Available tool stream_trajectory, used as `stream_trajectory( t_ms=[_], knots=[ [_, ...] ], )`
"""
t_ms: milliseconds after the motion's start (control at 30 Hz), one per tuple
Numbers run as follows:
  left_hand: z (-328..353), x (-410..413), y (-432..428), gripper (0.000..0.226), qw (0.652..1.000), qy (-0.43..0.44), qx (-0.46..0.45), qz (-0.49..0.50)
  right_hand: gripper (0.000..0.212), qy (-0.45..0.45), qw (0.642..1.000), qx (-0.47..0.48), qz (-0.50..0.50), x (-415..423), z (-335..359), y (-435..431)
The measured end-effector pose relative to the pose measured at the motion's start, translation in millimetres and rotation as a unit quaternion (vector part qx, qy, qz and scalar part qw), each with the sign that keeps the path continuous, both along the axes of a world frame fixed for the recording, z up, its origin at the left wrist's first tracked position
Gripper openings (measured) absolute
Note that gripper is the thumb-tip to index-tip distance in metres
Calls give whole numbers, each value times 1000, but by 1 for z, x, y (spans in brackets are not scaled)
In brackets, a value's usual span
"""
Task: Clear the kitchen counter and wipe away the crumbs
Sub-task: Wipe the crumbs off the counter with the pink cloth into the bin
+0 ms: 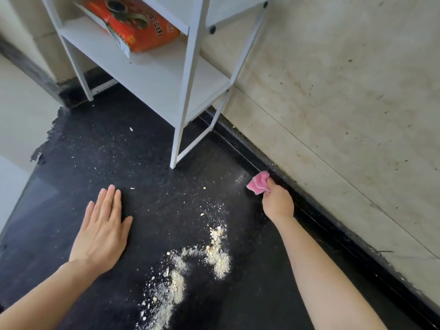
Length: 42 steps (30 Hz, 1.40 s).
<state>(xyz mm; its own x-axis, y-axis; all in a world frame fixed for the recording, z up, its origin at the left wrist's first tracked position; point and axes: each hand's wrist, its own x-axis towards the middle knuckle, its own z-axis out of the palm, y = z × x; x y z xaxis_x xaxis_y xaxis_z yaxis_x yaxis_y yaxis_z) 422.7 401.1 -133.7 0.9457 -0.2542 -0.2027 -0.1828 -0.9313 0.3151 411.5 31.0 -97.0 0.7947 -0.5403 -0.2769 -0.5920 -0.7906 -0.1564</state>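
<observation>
A black speckled counter [123, 163] fills the middle of the head view. Pale crumbs [214, 253] lie in a thick trail across its near middle, with finer specks scattered farther back. My right hand [277, 202] grips a crumpled pink cloth [258, 185] and holds it on the counter near the wall edge, just beyond the crumb trail. My left hand [102, 229] rests flat on the counter to the left of the crumbs, fingers straight and together.
A white metal shelf rack [181, 110] stands on the back of the counter, its front leg close to the cloth. An orange box [133, 27] lies on its shelf. A beige tiled wall [345, 103] runs along the right. The counter's left edge drops off.
</observation>
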Motion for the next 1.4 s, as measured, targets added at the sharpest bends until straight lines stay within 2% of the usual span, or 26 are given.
stream_trajectory(
  t_ms=[100, 233, 300, 367, 467, 567, 800, 867, 933, 1000, 1033, 1133, 1233, 1333, 1400],
  knots=[
    [-6, 3, 5, 68, 1000, 24, -2, -2, 51, -28, 998, 60, 4, 5, -15, 27],
    [-13, 1, 7, 69, 1000, 19, -8, 2, 48, -25, 954, 296, 29, 14, -6, 41],
    [-14, 1, 7, 70, 1000, 14, -11, -3, 44, -59, 956, 287, 29, 22, 3, 32],
    [-16, 2, 8, 71, 1000, 10, -12, -4, 49, -91, 971, 220, -12, 32, 8, 16],
    [-18, 3, 8, 70, 1000, 3, -6, -5, 49, -17, 995, 103, -2, 42, 5, 6],
    [-19, 4, 9, 69, 1000, 2, -6, -4, 58, 2, 995, 95, 11, 48, -6, 33],
    [-19, 4, 9, 66, 1000, 16, -13, -2, 58, -24, 985, 132, 113, 32, -9, 139],
    [-17, 6, 10, 66, 1000, 26, -17, 0, 58, -4, 973, 194, 127, 24, -8, 165],
    [-13, 7, 9, 66, 999, 45, -28, -5, 58, 8, 946, 307, 107, 16, -1, 182],
    [-8, 4, 11, 64, 998, 55, -40, -14, 53, -26, 921, 383, 71, 8, 7, 184],
    [-6, 0, 15, 63, 998, 50, -47, -16, 49, -53, 918, 390, 55, 4, 12, 178],
    [-1, -25, 33, 60, 998, 18, -62, 1, 50, -87, 939, 332, 12, -7, 25, 137],
    [2, -49, 55, 63, 998, 18, -48, 32, 59, -83, 959, 253, -99, -23, 33, 79],
    [1, -63, 78, 69, 997, 34, -25, 66, 65, -21, 963, 195, -184, -43, 29, 47],
    [-1, -68, 86, 71, 996, 50, -14, 71, 71, 39, 975, 146, -163, -49, 18, 54]
  ],
)
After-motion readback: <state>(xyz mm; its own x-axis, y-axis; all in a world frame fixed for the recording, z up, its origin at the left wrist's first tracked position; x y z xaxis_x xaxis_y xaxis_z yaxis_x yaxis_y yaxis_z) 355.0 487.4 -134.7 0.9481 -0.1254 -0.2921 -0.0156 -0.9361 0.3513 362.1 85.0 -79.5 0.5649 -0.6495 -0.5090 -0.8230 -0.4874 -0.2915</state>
